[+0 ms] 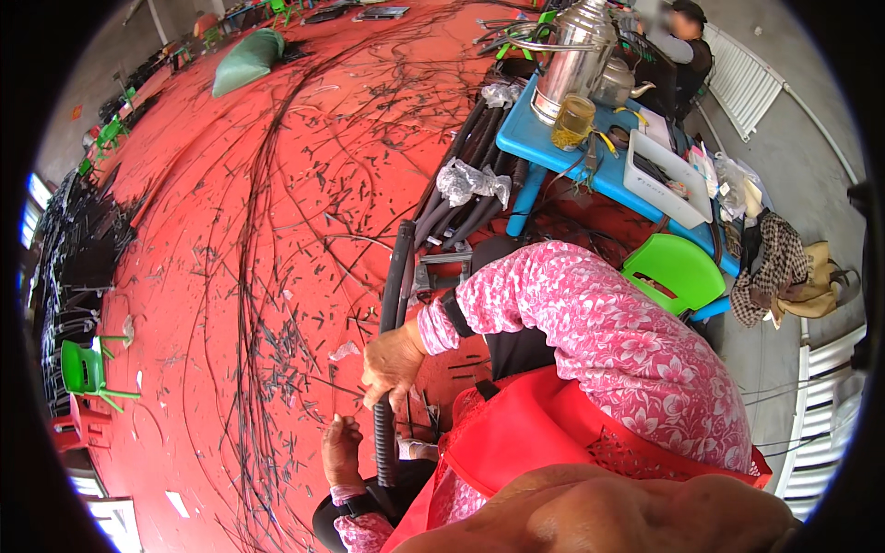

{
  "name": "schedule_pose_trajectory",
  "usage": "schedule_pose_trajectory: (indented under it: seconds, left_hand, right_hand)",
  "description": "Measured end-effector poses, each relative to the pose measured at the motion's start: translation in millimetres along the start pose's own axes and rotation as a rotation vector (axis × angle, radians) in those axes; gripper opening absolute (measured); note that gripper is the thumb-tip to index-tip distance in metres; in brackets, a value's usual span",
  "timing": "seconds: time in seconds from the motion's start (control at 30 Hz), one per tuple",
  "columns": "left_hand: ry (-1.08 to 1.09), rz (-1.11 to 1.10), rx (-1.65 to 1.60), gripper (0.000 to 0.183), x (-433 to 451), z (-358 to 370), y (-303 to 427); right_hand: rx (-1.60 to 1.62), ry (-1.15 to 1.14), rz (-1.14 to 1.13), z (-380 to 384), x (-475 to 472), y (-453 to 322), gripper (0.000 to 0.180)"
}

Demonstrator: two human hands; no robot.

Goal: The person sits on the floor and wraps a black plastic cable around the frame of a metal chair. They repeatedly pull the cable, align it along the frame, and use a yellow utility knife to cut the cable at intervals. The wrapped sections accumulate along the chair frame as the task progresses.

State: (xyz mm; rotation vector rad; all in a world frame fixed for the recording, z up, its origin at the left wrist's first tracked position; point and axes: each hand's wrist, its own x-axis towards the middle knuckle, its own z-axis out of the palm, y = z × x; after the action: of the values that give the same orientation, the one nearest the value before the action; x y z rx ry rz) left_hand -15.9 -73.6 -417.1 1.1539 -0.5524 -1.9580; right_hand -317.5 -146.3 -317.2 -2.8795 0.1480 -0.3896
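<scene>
My right hand (393, 365) is closed around a long black tube, whose lower part is corrugated (384, 442) and whose upper part is smooth (395, 276). A second dark tube runs close beside its upper part. My left hand (341, 446) is just left of the corrugated end, apart from it, with the fingers curled; whether it pinches a thin strand cannot be told. More black tubes (432, 218), bundled with clear plastic wrap (470, 181), lie beyond my right hand, next to the blue table. A metal frame part (442, 266) is beside them.
A blue table (532, 131) holds a metal flask (577, 48), a glass jar (573, 123) and a white tray (667, 176). A green chair (674, 266) stands by it. Long black strands (245, 276) and short scraps cover the red floor. Another person (681, 55) is at the upper right.
</scene>
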Motion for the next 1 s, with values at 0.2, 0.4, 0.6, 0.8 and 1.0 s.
schedule_pose_trajectory:
  seconds: [0.2,0.4,0.6,0.8,1.0]
  left_hand:
    - [0.083,0.151,-0.252,0.025,-22,-36,0]
    - [0.190,0.380,0.002,0.038,-30,-51,-6]
    - [0.493,0.627,0.175,0.047,-6,-50,-10]
    - [0.726,0.584,-0.240,0.055,10,-73,-24]
    - [0.662,0.696,0.070,0.047,23,-30,-44]
  right_hand:
    - [-0.059,-0.029,0.130,-62,23,0,0.052]
    - [-0.039,0.168,0.210,-158,39,-24,0.050]
    - [-0.001,0.291,0.320,-238,39,-56,0.049]
    - [0.085,0.419,0.327,-287,34,-70,0.039]
    - [0.256,0.531,0.557,-331,16,-111,0.042]
